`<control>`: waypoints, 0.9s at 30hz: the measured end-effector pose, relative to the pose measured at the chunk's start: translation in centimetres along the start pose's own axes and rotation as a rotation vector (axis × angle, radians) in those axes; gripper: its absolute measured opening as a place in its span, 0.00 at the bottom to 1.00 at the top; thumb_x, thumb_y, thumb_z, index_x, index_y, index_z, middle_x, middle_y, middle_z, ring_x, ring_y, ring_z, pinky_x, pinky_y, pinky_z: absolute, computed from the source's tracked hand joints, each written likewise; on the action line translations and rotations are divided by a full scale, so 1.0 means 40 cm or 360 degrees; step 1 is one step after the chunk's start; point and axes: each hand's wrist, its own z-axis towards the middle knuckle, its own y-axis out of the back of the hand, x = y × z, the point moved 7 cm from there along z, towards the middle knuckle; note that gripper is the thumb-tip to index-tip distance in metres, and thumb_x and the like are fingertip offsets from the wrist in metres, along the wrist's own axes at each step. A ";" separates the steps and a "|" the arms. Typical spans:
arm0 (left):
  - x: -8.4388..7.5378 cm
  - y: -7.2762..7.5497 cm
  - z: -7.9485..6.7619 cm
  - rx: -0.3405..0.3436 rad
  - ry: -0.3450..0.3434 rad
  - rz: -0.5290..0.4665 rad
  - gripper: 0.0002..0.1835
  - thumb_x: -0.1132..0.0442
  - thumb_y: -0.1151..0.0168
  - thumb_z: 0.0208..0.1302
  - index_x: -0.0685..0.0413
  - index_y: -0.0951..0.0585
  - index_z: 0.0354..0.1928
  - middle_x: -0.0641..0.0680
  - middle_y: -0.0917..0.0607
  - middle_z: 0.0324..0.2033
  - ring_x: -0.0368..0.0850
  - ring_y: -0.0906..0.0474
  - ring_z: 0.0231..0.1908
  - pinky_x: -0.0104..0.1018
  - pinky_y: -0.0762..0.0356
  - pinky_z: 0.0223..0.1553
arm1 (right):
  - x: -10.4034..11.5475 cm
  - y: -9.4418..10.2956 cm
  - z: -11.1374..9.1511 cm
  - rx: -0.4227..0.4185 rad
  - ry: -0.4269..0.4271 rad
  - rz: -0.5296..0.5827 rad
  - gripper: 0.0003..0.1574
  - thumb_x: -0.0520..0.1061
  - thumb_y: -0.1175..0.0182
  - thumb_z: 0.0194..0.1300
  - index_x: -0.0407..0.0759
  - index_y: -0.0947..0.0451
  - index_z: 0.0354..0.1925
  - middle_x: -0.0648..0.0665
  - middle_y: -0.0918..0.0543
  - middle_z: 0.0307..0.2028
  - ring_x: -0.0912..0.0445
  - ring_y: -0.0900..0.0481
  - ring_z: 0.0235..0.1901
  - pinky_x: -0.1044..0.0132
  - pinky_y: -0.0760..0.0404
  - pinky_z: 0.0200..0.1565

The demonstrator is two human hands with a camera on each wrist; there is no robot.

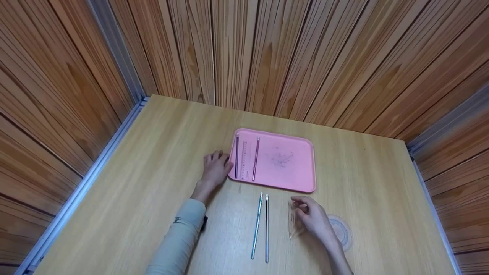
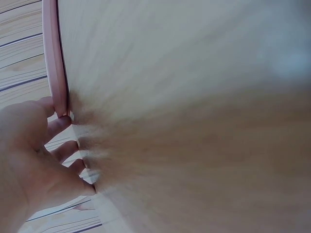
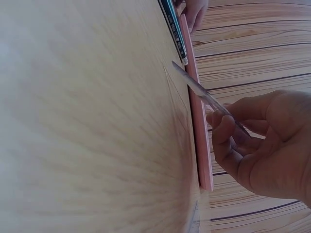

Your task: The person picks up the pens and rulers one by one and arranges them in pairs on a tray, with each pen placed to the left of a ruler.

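Observation:
My right hand (image 1: 313, 217) pinches a clear plastic set square (image 3: 197, 87) between thumb and fingers. It is tilted up off the table in the right wrist view, in front of the pink tray (image 1: 298, 164). At the tray's near left corner, my left hand (image 1: 217, 168) holds the rim between thumb and forefinger, its other fingertips down on the table. Inside the tray, a clear ruler (image 1: 245, 160) lies between a dark pencil (image 1: 237, 156) and a reddish pencil (image 1: 256, 158).
A light blue pencil (image 1: 257, 225) and a dark pencil (image 1: 266, 229) lie side by side on the table in front of the tray. Partly behind my right wrist is a round clear protractor (image 1: 341, 231). Wood-panelled walls (image 1: 233, 53) enclose the table.

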 end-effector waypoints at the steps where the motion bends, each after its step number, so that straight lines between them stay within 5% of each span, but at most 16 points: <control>1: -0.001 0.001 0.000 -0.0004 -0.0008 0.0006 0.24 0.48 0.49 0.75 0.48 0.26 0.67 0.58 0.35 0.71 0.59 0.45 0.68 0.53 0.51 0.70 | 0.001 0.000 0.000 -0.0005 0.0002 0.0009 0.22 0.30 0.41 0.64 0.41 0.19 0.55 0.45 0.16 0.45 0.58 0.21 0.39 0.71 0.23 0.40; 19: -0.006 0.004 -0.003 -0.0016 -0.0054 0.0018 0.24 0.48 0.51 0.76 0.48 0.26 0.67 0.58 0.34 0.70 0.58 0.44 0.68 0.53 0.50 0.70 | 0.003 -0.006 0.006 -0.0063 -0.0018 0.0003 0.18 0.35 0.36 0.64 0.46 0.18 0.52 0.47 0.14 0.45 0.58 0.19 0.38 0.69 0.22 0.38; 27: 0.001 0.000 -0.003 -0.0011 -0.0021 -0.0006 0.23 0.48 0.51 0.76 0.46 0.26 0.68 0.57 0.35 0.71 0.57 0.45 0.69 0.53 0.49 0.70 | 0.009 -0.010 -0.002 -0.0021 0.0009 0.0126 0.26 0.28 0.40 0.60 0.45 0.20 0.55 0.45 0.16 0.49 0.56 0.22 0.38 0.69 0.22 0.34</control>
